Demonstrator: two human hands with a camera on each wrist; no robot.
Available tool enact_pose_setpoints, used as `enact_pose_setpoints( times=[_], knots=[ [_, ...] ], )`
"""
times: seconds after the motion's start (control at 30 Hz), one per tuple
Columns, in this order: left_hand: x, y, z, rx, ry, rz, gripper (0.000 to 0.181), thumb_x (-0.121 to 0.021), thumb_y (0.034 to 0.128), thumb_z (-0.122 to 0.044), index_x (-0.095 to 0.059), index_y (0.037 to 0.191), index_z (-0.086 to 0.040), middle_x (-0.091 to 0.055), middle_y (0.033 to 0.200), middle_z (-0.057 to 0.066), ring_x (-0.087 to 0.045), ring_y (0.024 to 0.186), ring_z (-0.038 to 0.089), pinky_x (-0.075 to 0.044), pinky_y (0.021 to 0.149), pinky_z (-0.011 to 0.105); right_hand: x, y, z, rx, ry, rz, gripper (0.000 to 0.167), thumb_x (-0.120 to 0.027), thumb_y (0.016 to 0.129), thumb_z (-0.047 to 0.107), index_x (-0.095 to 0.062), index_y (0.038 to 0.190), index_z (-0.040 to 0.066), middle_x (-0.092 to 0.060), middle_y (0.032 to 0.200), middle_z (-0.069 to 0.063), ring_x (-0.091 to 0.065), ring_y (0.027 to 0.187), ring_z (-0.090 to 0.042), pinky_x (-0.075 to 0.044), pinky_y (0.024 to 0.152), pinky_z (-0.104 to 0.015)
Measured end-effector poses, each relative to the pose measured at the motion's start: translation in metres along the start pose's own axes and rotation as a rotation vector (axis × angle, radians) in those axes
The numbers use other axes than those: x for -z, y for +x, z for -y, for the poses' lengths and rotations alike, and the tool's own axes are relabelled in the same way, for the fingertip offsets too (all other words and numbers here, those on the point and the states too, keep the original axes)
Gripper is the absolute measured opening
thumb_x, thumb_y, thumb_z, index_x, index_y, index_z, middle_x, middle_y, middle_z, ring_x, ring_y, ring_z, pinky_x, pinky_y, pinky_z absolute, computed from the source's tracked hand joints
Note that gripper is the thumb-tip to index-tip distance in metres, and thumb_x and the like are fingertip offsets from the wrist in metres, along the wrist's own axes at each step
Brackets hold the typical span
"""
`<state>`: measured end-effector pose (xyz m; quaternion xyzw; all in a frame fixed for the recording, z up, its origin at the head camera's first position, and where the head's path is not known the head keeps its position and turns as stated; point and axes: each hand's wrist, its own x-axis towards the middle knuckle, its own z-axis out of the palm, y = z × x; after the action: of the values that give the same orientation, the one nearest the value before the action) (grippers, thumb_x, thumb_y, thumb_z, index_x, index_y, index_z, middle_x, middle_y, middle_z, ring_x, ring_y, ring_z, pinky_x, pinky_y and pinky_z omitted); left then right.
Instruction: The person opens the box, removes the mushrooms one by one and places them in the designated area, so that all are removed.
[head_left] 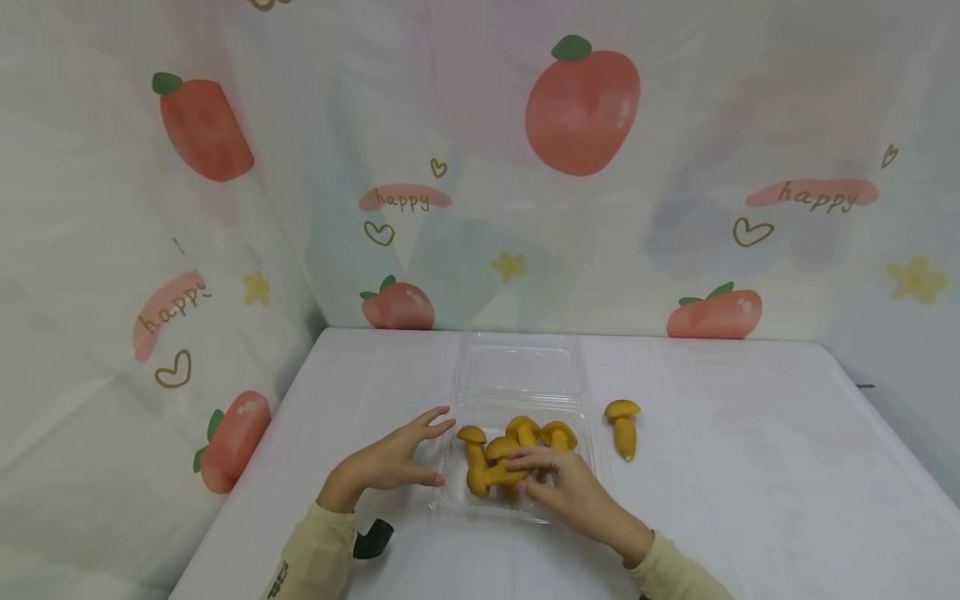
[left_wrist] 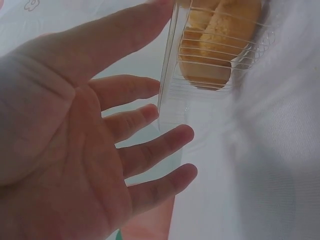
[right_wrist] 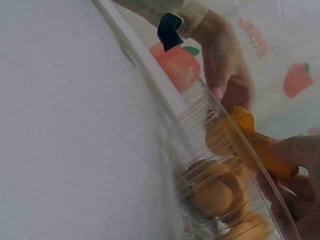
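At lower centre, a mushroom (head_left: 506,475) — likely light, best held mid-stem — is pinched by the right hand (head_left: 567,490); left hand (head_left: 392,458) spread, empty.

On my feed the mushrooms (head_left: 523,429) read mustard-ylw, the clamshell (head_left: 517,403) clear w/ fine parallel ribs, the tablecloth (head_left: 720,467) white. I also see beige sleeves (head_left: 311,542), L one w/ dark print (head_left: 278,579), & a blk wrist mount (head_left: 372,540). Backdrop (head_left: 480,100): off-white w/ pastel pink/blue washes, red fruit (head_left: 582,117) + grn leaves (head_left: 572,47), ylw flowers (head_left: 917,279), brn hearts (head_left: 752,232), pink "happy" bands (head_left: 405,197).
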<state>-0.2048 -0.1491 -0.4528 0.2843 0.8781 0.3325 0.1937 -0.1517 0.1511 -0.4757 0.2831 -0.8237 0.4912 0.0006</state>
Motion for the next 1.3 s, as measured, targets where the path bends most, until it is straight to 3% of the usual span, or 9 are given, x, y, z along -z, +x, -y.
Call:
enact_pose_setpoints(
  times=[0.13, 0.27, 0.43, 0.63, 0.73, 0.93, 1.1, 1.3],
  knots=[
    [0.001, 0.001, -0.002, -0.009, 0.003, 0.004, 0.085, -0.080, 0.0874, -0.020, -0.034, 0.157, -0.002, -0.016, 0.170, 0.017, -0.023, 0.154, 0.042, -0.028, 0.120, 0.064, 0.007, 0.002, 0.000, -0.028, 0.071, -0.063, 0.019, -0.075, 0.088, 0.003, -0.076, 0.107, 0.004, -0.075, 0.113, -0.016, -0.060, 0.085, 0.002, -0.055, 0.069, -0.022],
    [0.002, 0.002, -0.004, -0.028, 0.005, 0.002, 0.085, -0.080, 0.0872, -0.019, -0.034, 0.156, 0.000, -0.016, 0.170, 0.017, -0.023, 0.154, 0.042, -0.028, 0.120, 0.063, 0.018, 0.002, -0.001, 0.005, 0.147, -0.103, 0.018, -0.074, 0.088, 0.002, -0.074, 0.107, 0.000, -0.074, 0.107, -0.020, -0.060, 0.083, 0.003, -0.054, 0.066, -0.022],
    [0.001, 0.003, -0.005, -0.015, 0.000, 0.005, 0.086, -0.081, 0.0869, -0.019, -0.034, 0.156, -0.001, -0.016, 0.170, 0.016, -0.022, 0.155, 0.041, -0.027, 0.121, 0.063, 0.032, 0.001, -0.003, 0.009, 0.226, -0.092, 0.017, -0.068, 0.094, 0.001, -0.068, 0.110, -0.004, -0.069, 0.110, -0.024, -0.063, 0.087, 0.000, -0.055, 0.072, -0.020],
    [0.002, 0.003, -0.008, -0.003, -0.006, 0.001, 0.086, -0.081, 0.0864, -0.019, -0.034, 0.156, -0.001, -0.016, 0.170, 0.016, -0.022, 0.155, 0.042, -0.026, 0.121, 0.064, 0.048, 0.001, -0.002, -0.008, 0.368, -0.051, 0.019, -0.058, 0.100, 0.000, -0.060, 0.115, -0.011, -0.064, 0.113, -0.007, -0.072, 0.089, -0.010, -0.060, 0.079, -0.021],
    [0.003, 0.003, -0.009, -0.006, -0.004, 0.002, 0.086, -0.081, 0.0865, -0.018, -0.034, 0.156, 0.000, -0.016, 0.170, 0.017, -0.022, 0.155, 0.042, -0.026, 0.121, 0.064, 0.055, 0.001, 0.000, 0.008, 0.431, -0.061, 0.017, -0.058, 0.099, -0.002, -0.061, 0.115, -0.007, -0.064, 0.115, -0.001, -0.072, 0.091, -0.011, -0.059, 0.079, -0.020],
    [0.004, 0.002, -0.007, 0.000, -0.001, 0.003, 0.086, -0.081, 0.0867, -0.020, -0.034, 0.156, -0.002, -0.016, 0.170, 0.016, -0.022, 0.155, 0.041, -0.026, 0.121, 0.064, 0.063, -0.001, 0.005, 0.004, 0.478, -0.116, 0.020, -0.054, 0.102, -0.001, -0.067, 0.113, 0.009, -0.063, 0.120, -0.002, -0.069, 0.096, -0.003, -0.059, 0.082, -0.020],
    [0.002, 0.000, -0.005, 0.010, -0.009, 0.000, 0.086, -0.081, 0.0869, -0.021, -0.034, 0.157, -0.002, -0.016, 0.170, 0.015, -0.022, 0.155, 0.041, -0.026, 0.121, 0.064, 0.067, -0.001, 0.006, -0.031, 0.502, -0.108, 0.019, -0.053, 0.103, 0.000, -0.064, 0.112, 0.011, -0.061, 0.119, 0.004, -0.067, 0.095, -0.001, -0.059, 0.081, -0.021],
    [0.001, -0.002, -0.004, 0.001, -0.002, -0.002, 0.086, -0.081, 0.0871, -0.021, -0.034, 0.156, -0.001, -0.017, 0.170, 0.017, -0.022, 0.155, 0.042, -0.026, 0.120, 0.064, 0.073, -0.003, 0.010, -0.147, 0.593, -0.028, 0.027, -0.054, 0.102, 0.002, -0.051, 0.128, 0.008, -0.052, 0.130, 0.001, -0.064, 0.104, -0.004, -0.058, 0.085, -0.021]
  ],
)
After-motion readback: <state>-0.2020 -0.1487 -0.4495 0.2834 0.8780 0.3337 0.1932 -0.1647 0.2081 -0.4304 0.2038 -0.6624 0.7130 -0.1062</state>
